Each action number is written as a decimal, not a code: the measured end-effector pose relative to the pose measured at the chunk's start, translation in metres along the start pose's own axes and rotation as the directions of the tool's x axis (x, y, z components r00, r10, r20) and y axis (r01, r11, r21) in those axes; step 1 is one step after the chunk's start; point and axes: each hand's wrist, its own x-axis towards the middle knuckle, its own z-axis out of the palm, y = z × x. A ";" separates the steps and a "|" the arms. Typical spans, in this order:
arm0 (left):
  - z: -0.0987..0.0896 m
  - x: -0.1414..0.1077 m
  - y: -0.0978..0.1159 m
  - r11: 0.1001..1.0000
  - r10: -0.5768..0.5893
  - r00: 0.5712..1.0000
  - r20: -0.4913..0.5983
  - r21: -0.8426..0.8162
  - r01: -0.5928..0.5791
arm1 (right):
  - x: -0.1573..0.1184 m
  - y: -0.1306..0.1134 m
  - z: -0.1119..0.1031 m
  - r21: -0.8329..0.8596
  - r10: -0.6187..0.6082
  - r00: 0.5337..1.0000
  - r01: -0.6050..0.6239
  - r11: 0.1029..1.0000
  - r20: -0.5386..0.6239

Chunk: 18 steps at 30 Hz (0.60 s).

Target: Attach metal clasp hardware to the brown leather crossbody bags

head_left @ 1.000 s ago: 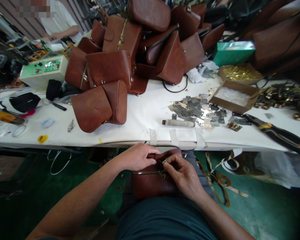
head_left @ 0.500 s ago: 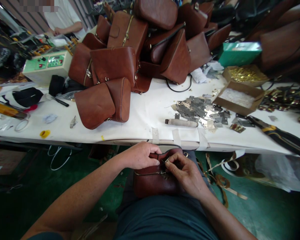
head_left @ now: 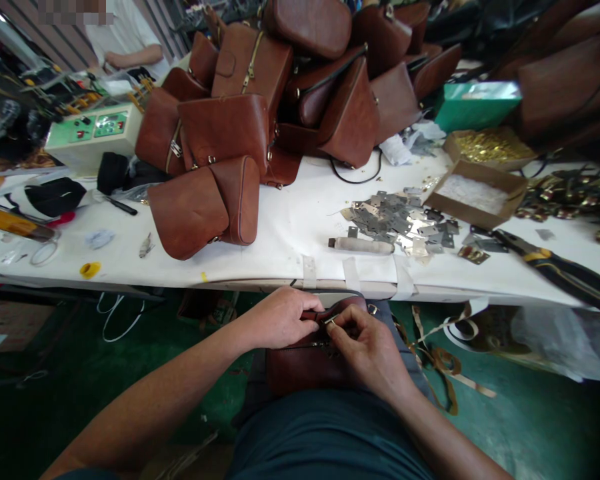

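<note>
Hand work on a brown bag at the near edge of a white-covered table. The marks on the panel of the control box, toward the table's far left, are too small to read, as is the print on a carton below the near edge at left.

The right hand hides part of the bag's upper side, and its fingers cover much of the small metal piece in their grip. The left hand has its grip closed on the bag's upper rim, with the thumb on the near side. The bag's underside and its contact with the lap cannot be made out.

The bag is smooth, reddish-brown and slightly glossy, with a metal zipper across it and a dark opening under the fingers; it lies on the lap, just outside the middle of the table's near edge.

On the table, a bag pile occupies the far left and middle. Flat metal plates lie right of the middle, and pliers lie toward the near right, their handles partly blurred.
</note>
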 end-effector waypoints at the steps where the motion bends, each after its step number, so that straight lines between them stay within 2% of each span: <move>1: 0.002 -0.001 0.001 1.000 0.010 1.000 -0.018 0.022 -0.010 | 0.000 0.001 0.003 0.011 -0.006 1.000 0.006 1.000 -0.016; 4: 0.007 -0.005 0.003 0.995 0.010 0.997 -0.080 0.104 -0.001 | -0.001 0.001 0.005 -0.001 -0.036 0.999 0.036 0.999 -0.029; 6: 0.011 -0.007 0.003 0.988 -0.001 0.991 -0.131 0.154 0.022 | -0.002 -0.002 -0.004 -0.047 -0.076 0.997 0.078 0.996 0.030; 9: 0.014 -0.012 0.003 0.978 0.045 0.982 -0.182 0.208 -0.006 | -0.002 -0.007 -0.028 -0.160 -0.232 0.966 0.249 0.955 0.118; 11: 0.013 -0.016 0.003 0.971 0.097 0.977 -0.188 0.235 -0.051 | 0.000 -0.011 -0.044 -0.299 -0.415 0.907 0.416 0.859 0.069; 13: 0.011 -0.018 0.005 0.960 0.152 0.973 -0.174 0.260 -0.104 | 0.003 -0.015 -0.054 -0.451 -0.570 0.818 0.537 0.713 0.073; 15: 0.010 -0.021 0.008 0.943 0.208 0.966 -0.152 0.295 -0.156 | 0.007 -0.018 -0.058 -0.523 -0.625 0.758 0.615 0.590 0.186; 18: 0.009 -0.026 0.010 0.910 0.266 0.954 -0.140 0.364 -0.200 | 0.009 -0.020 -0.055 -0.553 -0.631 0.717 0.667 0.499 0.295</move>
